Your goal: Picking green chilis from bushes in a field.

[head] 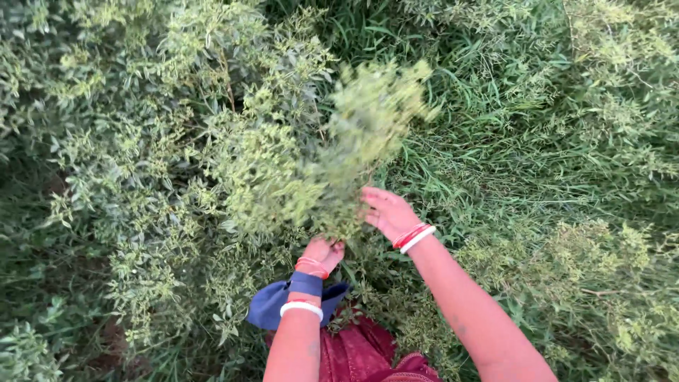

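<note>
Left hand [323, 252]: closed around the stems of a leafy bunch [339, 152].
Right hand [385, 211]: open, fingers spread beside the bunch.

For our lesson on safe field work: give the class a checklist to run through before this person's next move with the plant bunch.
1. Left hand grips the bunch at its base: ok.
2. Right hand open beside the stems, fingers spread: ok.
3. Bunch in sharp view: not ok, blurred.
4. Bangles free of the stems: ok.
5. Ground underfoot visible: cannot tell, grass hides it.
</note>
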